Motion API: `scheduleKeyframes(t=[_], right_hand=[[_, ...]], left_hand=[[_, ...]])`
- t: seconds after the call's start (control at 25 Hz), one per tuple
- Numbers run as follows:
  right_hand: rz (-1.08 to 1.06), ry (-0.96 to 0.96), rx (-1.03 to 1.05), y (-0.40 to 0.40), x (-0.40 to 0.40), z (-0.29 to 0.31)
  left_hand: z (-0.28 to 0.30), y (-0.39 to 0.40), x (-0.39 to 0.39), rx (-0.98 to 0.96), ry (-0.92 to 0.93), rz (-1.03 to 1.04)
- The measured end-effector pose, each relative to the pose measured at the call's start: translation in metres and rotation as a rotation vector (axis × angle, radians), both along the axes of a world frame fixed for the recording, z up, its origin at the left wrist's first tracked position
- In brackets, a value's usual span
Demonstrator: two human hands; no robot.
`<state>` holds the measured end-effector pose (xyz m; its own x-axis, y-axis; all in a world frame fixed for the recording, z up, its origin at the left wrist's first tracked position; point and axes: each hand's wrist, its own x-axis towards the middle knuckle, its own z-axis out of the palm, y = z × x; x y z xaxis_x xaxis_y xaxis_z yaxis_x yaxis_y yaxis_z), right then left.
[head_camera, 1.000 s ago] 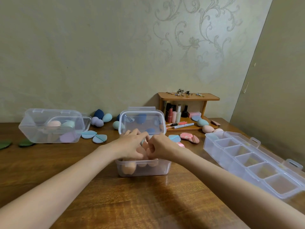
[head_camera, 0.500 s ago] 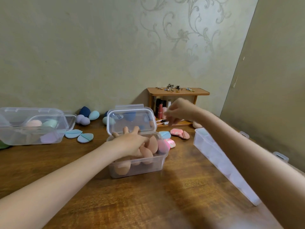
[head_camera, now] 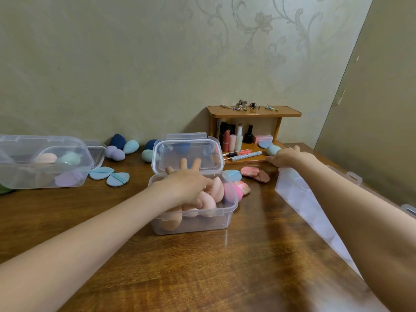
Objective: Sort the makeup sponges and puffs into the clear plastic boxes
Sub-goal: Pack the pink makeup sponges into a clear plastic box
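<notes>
Fingers of my left hand (head_camera: 188, 180) are spread wide over the peach sponges (head_camera: 208, 197) in the open clear box (head_camera: 195, 218) on the brown wooden table (head_camera: 247, 266). Right hand (head_camera: 284, 157) reaches beside the teal sponge (head_camera: 272, 149) near the small shelf (head_camera: 254, 111); its grip I cannot tell.

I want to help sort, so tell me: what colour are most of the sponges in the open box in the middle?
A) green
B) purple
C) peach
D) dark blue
C: the open box in the middle holds a pile of peach sponges, with one pink one at its right end, and the left hand rests over them.
</notes>
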<state>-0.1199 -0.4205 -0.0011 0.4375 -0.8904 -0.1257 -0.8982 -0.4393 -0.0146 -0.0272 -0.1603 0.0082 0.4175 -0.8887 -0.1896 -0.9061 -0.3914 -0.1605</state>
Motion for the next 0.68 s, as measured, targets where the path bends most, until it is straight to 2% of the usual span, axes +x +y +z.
scheduleKeyframes(t=[0.24, 0.32, 0.4, 0.48, 0.56, 0.68], right_hand=[[0.234, -0.035, -0.037, 0.016, 0.0, 0.005], [0.264, -0.118, -0.089, 0.018, 0.0, 0.006], [0.219, -0.206, -0.147, 0.009, -0.002, 0.009], [0.134, -0.143, -0.156, -0.002, -0.007, 0.008], [0.026, -0.046, -0.065, -0.012, -0.009, 0.004], [-0.098, -0.1, 0.136, -0.02, -0.006, -0.003]], left_hand=[[-0.001, 0.004, -0.001, -0.029, -0.004, -0.009], [0.0, 0.004, -0.004, -0.025, 0.002, -0.001], [0.001, 0.002, -0.004, -0.008, -0.001, 0.006], [0.003, -0.001, -0.005, 0.022, 0.003, 0.012], [0.005, -0.004, -0.004, 0.053, 0.01, 0.021], [0.006, -0.008, -0.004, 0.077, 0.003, 0.031]])
